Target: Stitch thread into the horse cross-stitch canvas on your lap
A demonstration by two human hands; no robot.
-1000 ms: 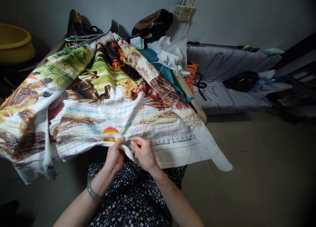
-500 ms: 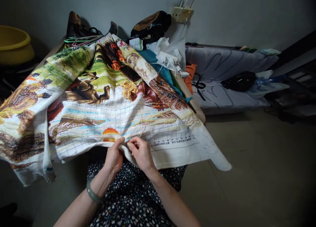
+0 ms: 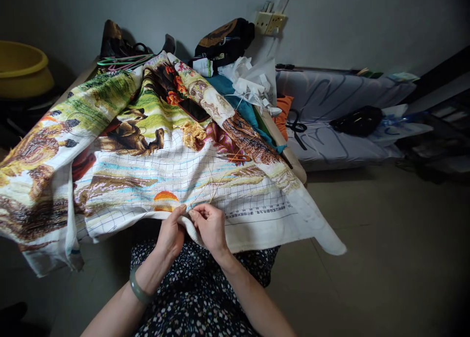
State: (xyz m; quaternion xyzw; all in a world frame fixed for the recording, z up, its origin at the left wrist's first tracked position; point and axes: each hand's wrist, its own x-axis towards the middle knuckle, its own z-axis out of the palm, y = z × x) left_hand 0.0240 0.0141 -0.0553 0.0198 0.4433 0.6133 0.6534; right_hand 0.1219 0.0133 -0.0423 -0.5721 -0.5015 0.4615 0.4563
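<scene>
A large cross-stitch cloth (image 3: 125, 214) with a printed grid and stitched colours drapes over the table and hangs toward my lap. My left hand (image 3: 172, 233) is closed on its near edge, thumb on top, just below an orange half-round patch. Beside it, my right hand (image 3: 210, 228) is pinched at the folded edge; any needle between its fingertips is too small to make out. Pale thread (image 3: 213, 188) runs up over the cloth from near the right fingers. A bundle of yellow thread (image 3: 193, 134) and a dark phone (image 3: 194, 110) lie farther up the cloth.
Behind the cloth are a black bag (image 3: 223, 41), white plastic bags with cables (image 3: 253, 85) and green hangers (image 3: 125, 60). A yellow basin (image 3: 22, 65) stands at left. To the right, a covered sofa (image 3: 330, 146) holds black scissors (image 3: 296, 124).
Almost nothing differs. Both hands keep their place at the cloth's edge, and the whole view has shifted very slightly.
</scene>
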